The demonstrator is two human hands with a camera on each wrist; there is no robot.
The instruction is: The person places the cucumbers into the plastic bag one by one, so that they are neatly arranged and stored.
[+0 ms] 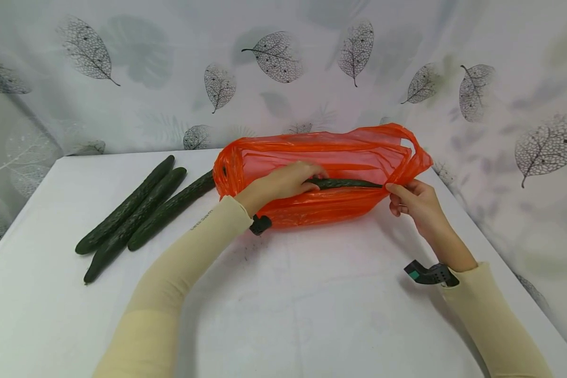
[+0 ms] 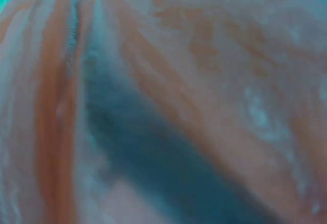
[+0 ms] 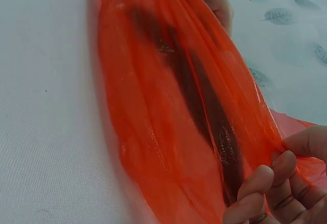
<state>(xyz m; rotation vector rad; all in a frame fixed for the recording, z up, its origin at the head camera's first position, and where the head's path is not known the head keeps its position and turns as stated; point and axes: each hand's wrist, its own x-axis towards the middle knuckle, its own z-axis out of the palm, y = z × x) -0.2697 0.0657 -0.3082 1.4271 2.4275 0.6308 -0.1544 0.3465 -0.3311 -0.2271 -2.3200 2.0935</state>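
An orange-red plastic bag (image 1: 312,210) lies on its side with its long mouth spread toward the back. My left hand (image 1: 285,181) reaches into that mouth and grips a dark green cucumber (image 1: 349,183) by its left part; the cucumber's tip points right. At the bag's right end, thumb and fingers of my right hand (image 1: 418,202) pinch the plastic edge by the handle. Dark cucumber shapes (image 3: 189,86) show through the film in the right wrist view. Blurred plastic and one dark cucumber (image 2: 148,147) fill the left wrist view.
Left of the bag, two cucumbers (image 1: 127,202) lie side by side on the white table (image 1: 312,304). A third cucumber (image 1: 172,210) beside them runs up to the bag's left end. Behind stands a leaf-patterned curtain (image 1: 165,94).
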